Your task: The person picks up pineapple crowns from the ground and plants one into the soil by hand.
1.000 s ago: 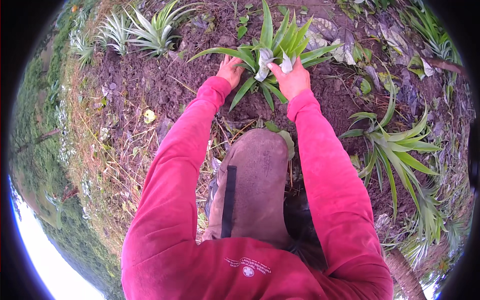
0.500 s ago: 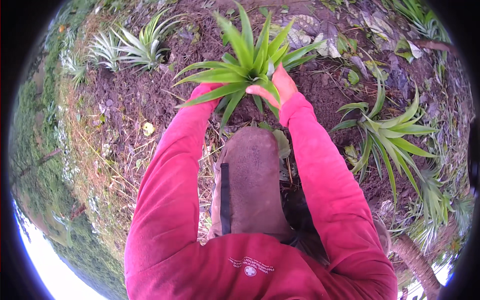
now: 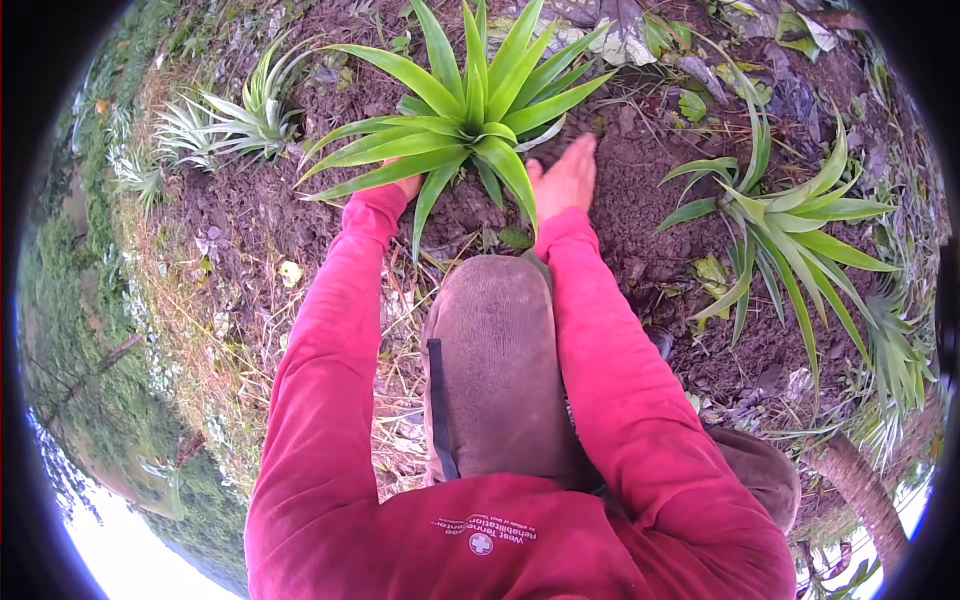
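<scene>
A green pineapple plant (image 3: 478, 110) with long pointed leaves stands upright in the dark soil in front of me. My right hand (image 3: 567, 182) is open beside its right side, fingers stretched out on the loose soil (image 3: 640, 175). My left hand (image 3: 408, 185) reaches under the plant's left leaves; only a bit of it shows past the sleeve, and its fingers are hidden. The base of the plant is covered by its own leaves.
Another pineapple plant (image 3: 775, 225) leans at the right. Paler spiky plants (image 3: 245, 115) grow at the far left. My brown-clad knee (image 3: 495, 350) is between my arms. Dry grass (image 3: 250, 330) lies at left, a tree trunk (image 3: 860, 495) at lower right.
My right hand has let go of the leaves and moved down to the soil on the plant's right. The left hand has gone further under the leaves. The plant's leaves spread wider.
</scene>
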`<move>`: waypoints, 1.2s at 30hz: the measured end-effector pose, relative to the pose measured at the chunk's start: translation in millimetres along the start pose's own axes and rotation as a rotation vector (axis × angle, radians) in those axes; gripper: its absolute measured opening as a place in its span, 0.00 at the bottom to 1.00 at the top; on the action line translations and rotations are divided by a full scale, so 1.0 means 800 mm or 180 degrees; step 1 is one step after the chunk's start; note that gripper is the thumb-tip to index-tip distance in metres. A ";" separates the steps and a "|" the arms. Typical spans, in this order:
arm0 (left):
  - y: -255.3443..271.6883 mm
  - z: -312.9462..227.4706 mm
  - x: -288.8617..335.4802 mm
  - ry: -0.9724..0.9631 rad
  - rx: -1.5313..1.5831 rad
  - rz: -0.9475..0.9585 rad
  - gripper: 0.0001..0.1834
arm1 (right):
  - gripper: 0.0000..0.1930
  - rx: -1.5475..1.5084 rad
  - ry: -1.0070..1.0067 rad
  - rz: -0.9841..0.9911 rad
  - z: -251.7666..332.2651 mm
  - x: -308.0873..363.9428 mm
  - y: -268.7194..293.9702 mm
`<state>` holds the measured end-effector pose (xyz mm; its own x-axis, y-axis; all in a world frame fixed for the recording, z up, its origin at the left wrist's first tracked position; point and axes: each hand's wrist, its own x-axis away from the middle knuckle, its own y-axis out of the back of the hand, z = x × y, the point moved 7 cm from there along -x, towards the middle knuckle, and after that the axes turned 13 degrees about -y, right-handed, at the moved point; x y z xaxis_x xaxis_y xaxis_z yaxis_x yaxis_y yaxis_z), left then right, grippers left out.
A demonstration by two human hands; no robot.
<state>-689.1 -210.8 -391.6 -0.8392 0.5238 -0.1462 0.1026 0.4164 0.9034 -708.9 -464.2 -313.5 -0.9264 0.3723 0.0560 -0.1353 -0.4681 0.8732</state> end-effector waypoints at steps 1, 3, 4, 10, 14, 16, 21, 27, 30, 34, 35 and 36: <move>0.003 -0.002 -0.001 -0.0014 -0.0006 0.0005 0.21 | 0.44 -0.0038 0.0117 0.0182 0.019 0.002 -0.014; 0.002 -0.008 -0.006 0.0051 -0.0888 0.0302 0.21 | 0.42 -0.1022 -0.0062 0.1156 0.027 -0.005 -0.026; 0.012 0.007 0.012 -0.0012 -0.0582 0.0127 0.20 | 0.41 -0.0974 0.0178 0.1236 0.048 0.002 -0.020; 0.012 -0.010 0.016 0.0142 -0.0261 -0.0017 0.20 | 0.37 0.0912 0.0848 0.1137 0.005 0.042 -0.017; 0.003 -0.004 0.018 0.0249 -0.0097 0.0189 0.21 | 0.35 0.1497 0.0984 0.1224 0.028 0.035 -0.073; 0.002 0.009 0.021 0.0386 0.0163 0.0255 0.21 | 0.31 0.1848 0.0913 0.1144 0.042 0.034 -0.089; 0.007 -0.032 -0.013 -0.0101 -0.0432 0.0158 0.19 | 0.35 0.2081 0.0725 0.1650 0.016 0.028 -0.076; 0.021 0.099 0.004 0.1199 0.0151 -0.2130 0.37 | 0.34 0.1997 0.0655 0.1835 0.033 0.041 -0.081; 0.036 0.133 -0.005 0.0936 0.0132 -0.2113 0.30 | 0.34 0.1479 0.0780 0.1830 0.078 0.059 -0.083; -0.005 0.072 -0.034 0.0677 0.0993 -0.1145 0.27 | 0.34 0.1768 0.0616 0.1781 0.047 0.034 -0.068; -0.004 0.065 -0.026 0.0658 0.1277 -0.0958 0.27 | 0.34 0.1763 0.0576 0.1754 0.045 0.031 -0.067; -0.002 0.058 -0.015 0.0656 0.1557 -0.0820 0.26 | 0.34 0.1823 0.0512 0.1913 0.041 0.031 -0.071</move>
<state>-654.2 -183.6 -409.6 -0.9512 0.2254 -0.2106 0.0750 0.8311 0.5511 -712.8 -402.2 -345.7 -0.8285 0.0511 0.5577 0.5552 -0.0554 0.8299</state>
